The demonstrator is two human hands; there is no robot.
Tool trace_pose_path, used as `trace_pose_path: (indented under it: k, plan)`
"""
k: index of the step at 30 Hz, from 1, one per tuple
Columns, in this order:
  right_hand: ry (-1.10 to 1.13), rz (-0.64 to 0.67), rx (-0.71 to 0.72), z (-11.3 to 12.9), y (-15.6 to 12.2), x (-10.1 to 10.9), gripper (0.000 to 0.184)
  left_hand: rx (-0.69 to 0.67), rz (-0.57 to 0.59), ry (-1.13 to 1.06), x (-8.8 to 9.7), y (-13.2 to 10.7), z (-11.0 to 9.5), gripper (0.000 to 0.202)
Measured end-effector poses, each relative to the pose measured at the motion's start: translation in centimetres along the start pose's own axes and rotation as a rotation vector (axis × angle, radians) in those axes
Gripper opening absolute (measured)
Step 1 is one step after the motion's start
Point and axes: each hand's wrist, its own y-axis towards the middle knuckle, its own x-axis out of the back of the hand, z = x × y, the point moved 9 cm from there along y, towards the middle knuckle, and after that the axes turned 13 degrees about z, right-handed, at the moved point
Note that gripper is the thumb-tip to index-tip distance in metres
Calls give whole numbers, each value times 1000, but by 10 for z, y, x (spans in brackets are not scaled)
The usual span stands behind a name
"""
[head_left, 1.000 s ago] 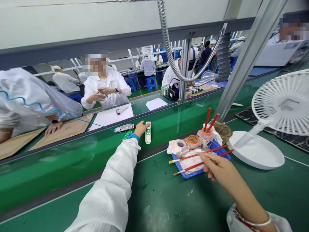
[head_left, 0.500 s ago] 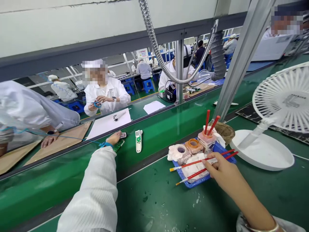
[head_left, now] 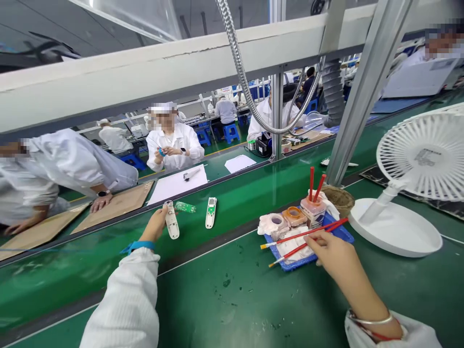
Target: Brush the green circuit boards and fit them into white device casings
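My left hand (head_left: 156, 224) reaches over the green belt, fingers closed on the edge of a white plastic housing half (head_left: 173, 226). Just right of it lies a bare green circuit board (head_left: 185, 207). Further right, another white housing (head_left: 211, 212) has a green board and a small display opening in it. My right hand (head_left: 328, 246) is closed, its fingertips pinching a red-handled paintbrush (head_left: 290, 254) over a blue tray (head_left: 290, 267). A second red paintbrush (head_left: 279, 242) lies across the tray beside it; whether the fingers also touch that one I cannot tell.
The tray carries pinkish jars and a pot (head_left: 313, 208) with red sticks. A white fan (head_left: 395, 227) stands right, near a brown bowl (head_left: 339, 200). A metal post (head_left: 353, 106) rises behind. Across the belt, people in white coats work beside cardboard sheets (head_left: 116, 208).
My left hand now holds the white housing half upright over the belt, and the bare board lies apart from it. My right hand stays at the tray with the paintbrush. The view has tilted up.
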Motion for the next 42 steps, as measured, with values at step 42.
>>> trace_pose_path:
  k: [42]
  plan:
    - [618,51,1312,178,-127,16,26,60,442,-1064,-125,-250,-100,14]
